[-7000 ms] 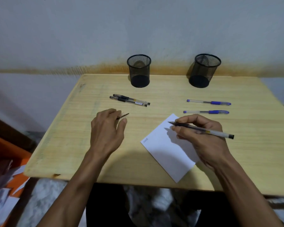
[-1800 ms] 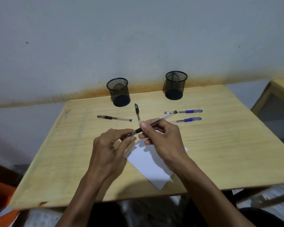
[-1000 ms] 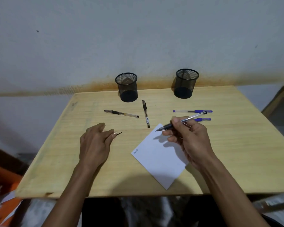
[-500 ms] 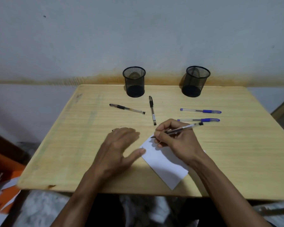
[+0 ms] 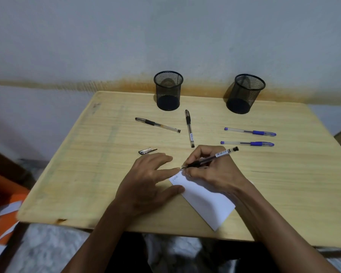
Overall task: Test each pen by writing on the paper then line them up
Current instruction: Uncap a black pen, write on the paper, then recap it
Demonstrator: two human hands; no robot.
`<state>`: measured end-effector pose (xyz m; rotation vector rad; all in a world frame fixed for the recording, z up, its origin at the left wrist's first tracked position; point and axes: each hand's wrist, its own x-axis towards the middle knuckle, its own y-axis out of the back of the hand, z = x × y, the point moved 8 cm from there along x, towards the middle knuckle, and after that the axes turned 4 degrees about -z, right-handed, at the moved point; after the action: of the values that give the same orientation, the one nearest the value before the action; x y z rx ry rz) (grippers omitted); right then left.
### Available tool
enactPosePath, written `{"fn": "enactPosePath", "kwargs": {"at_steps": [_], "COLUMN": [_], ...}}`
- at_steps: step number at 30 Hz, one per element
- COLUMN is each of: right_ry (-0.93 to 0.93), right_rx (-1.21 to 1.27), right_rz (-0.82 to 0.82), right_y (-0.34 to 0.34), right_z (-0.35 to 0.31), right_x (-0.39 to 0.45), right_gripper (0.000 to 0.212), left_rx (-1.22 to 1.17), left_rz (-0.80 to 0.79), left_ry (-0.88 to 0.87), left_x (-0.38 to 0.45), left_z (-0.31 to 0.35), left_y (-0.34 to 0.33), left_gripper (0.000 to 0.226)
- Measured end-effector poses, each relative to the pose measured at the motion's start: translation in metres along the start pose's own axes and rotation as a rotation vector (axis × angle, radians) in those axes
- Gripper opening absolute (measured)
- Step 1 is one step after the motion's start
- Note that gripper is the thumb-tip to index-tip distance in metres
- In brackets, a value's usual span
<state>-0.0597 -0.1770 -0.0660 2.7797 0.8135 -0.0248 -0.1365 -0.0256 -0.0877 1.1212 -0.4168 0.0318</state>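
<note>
The pen (image 5: 211, 159) in the right hand (image 5: 213, 170) carries a white barcode sticker near its back end, too small to read, and the black pen (image 5: 189, 128) lying upright in the middle of the table has a like sticker; a short scribble sits at the near-left corner of the paper (image 5: 205, 198), and its letters cannot be made out. The table (image 5: 91, 158) is pale wood with a grain running across it, set against a grey wall with a rusty brown stain along its foot, and two black mesh cups (image 5: 168, 90) (image 5: 244, 93) stand at the far edge. A second black pen (image 5: 157, 124) lies slanted to the left of the upright one, two blue pens (image 5: 250, 132) (image 5: 247, 143) lie side by side on the right, and a loose pen cap (image 5: 147, 151) rests just beyond the left hand (image 5: 146, 186). The right hand's fingers are closed round the pen in a writing grip, its tip touching the paper's top corner. The left hand lies flat with fingers spread and holds nothing, its forefinger and thumb pressing the paper's left edge. Half a second ago the cap was hidden under the left hand, which has since slid nearer to the paper, and the pen tip has come down onto the sheet
</note>
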Motion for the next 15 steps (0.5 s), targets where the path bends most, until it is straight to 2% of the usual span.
{"fn": "enactPosePath", "kwargs": {"at_steps": [5,15], "right_ry": [0.053,0.079], "right_rx": [-0.169,-0.231], "right_rz": [0.010,0.000], "right_y": [-0.003,-0.003], "right_z": [0.003,0.010], "right_x": [0.007,0.012], "right_gripper": [0.013,0.018], "left_rx": [-0.013,-0.082], "left_rz": [-0.011,-0.039], "left_ry": [0.029,0.063], "left_x": [0.001,0.001], "left_z": [0.001,-0.003], "left_y": [0.002,0.000], "left_gripper": [0.046,0.048]}}
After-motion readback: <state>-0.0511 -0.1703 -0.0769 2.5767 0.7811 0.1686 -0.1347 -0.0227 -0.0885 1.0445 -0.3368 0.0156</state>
